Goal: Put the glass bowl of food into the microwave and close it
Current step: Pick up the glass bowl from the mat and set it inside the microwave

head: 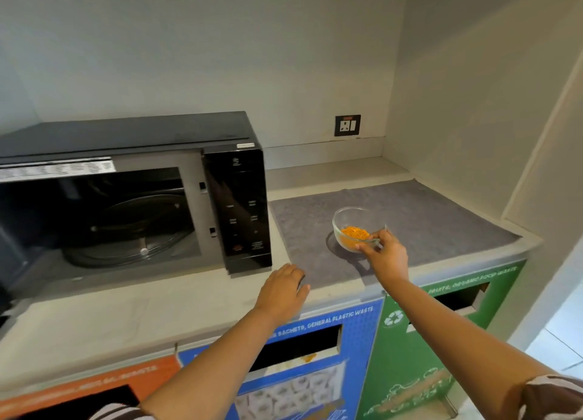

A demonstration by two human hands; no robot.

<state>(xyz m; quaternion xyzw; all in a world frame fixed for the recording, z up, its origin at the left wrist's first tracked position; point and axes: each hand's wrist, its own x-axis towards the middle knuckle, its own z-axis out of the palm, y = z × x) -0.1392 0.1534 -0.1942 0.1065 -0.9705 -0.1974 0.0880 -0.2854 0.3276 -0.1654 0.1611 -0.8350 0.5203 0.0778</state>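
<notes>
A clear glass bowl with orange food in its bottom stands on a grey mat on the counter. My right hand grips the bowl's near right rim, thumb and fingers around the glass. To the left stands a black microwave with its door swung open; the dark cavity and glass turntable are exposed. The door itself lies mostly outside the frame at the left edge. My left hand hovers palm down over the counter's front edge, just right of the microwave's front corner, holding nothing.
The beige counter tops three labelled waste bins: orange, blue and green. A wall socket sits behind the mat. A side wall closes the counter on the right.
</notes>
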